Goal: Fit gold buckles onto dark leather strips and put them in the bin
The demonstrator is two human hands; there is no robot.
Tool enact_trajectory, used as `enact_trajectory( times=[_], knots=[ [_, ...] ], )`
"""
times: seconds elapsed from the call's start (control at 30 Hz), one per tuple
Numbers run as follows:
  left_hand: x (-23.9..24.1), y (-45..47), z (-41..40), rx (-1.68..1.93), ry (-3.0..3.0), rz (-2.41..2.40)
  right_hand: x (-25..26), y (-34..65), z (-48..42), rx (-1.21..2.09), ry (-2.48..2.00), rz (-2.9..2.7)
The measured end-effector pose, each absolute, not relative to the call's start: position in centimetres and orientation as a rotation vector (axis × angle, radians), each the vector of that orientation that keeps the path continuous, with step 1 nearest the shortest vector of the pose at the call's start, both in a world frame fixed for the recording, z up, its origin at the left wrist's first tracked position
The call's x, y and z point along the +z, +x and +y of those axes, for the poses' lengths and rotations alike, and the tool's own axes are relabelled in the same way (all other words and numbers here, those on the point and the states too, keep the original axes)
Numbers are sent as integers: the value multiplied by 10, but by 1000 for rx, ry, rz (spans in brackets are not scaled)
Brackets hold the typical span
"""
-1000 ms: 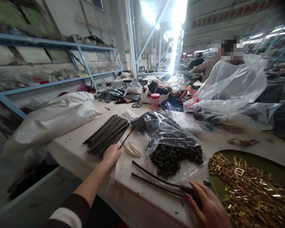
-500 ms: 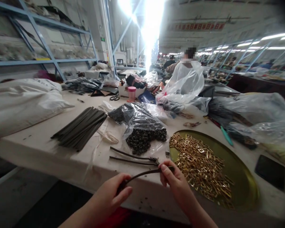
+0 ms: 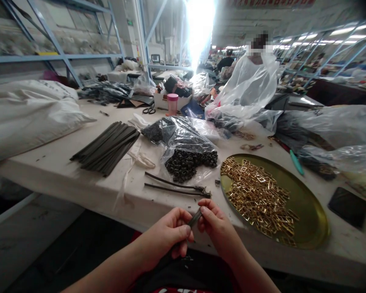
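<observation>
A dark strap [image 3: 195,219] runs between my two hands in front of the table's edge. My left hand [image 3: 173,232] is closed around it, and my right hand [image 3: 214,219] pinches its far end. Just beyond my fingers lie two more straps [image 3: 173,189] with small metal pieces at their right ends. Behind them, a clear plastic bag [image 3: 186,136] spills small black loops [image 3: 187,163]. To the right, an oval gold tray [image 3: 312,217] carries a heap of gold rectangular buckles [image 3: 259,195]. A stack of dark strips [image 3: 108,146] lies at the left.
A white sack [image 3: 33,118] lies at the table's left. Scissors [image 3: 149,109] and a pink-lidded jar [image 3: 172,103] stand farther back. A phone-like black slab [image 3: 348,206] and a teal-handled tool [image 3: 296,162] are at the right. Beyond the table is another person [image 3: 253,77].
My hands have come closer together, and the strap between them now shows only a short length. The view has tilted down slightly, so the table sits higher in the picture.
</observation>
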State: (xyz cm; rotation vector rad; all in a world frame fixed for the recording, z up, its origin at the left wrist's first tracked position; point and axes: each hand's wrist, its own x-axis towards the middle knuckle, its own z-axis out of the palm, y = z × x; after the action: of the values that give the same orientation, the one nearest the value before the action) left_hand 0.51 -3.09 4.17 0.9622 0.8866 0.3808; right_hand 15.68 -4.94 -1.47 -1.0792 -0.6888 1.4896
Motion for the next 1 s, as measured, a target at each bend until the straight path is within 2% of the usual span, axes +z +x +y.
enact_trajectory(
  times=[0.17,0.33,0.4,0.67,0.9,1.0],
  knots=[
    [31,5,-25,379,812,821,-23,153,-43,1415,-1172,-812],
    [22,5,-18,392,750,852,-25,157,-42,774,-1423,-1320],
    [21,7,-17,413,777,885,-22,159,-44,645,-1411,-1538],
    [21,13,-14,463,887,1010,-14,166,-39,735,-1351,-1808],
    [14,9,-8,386,911,1038,-25,167,-28,273,-1422,-1987],
    [13,2,-2,419,928,1070,-23,176,-25,389,-1491,-1880]
  ],
)
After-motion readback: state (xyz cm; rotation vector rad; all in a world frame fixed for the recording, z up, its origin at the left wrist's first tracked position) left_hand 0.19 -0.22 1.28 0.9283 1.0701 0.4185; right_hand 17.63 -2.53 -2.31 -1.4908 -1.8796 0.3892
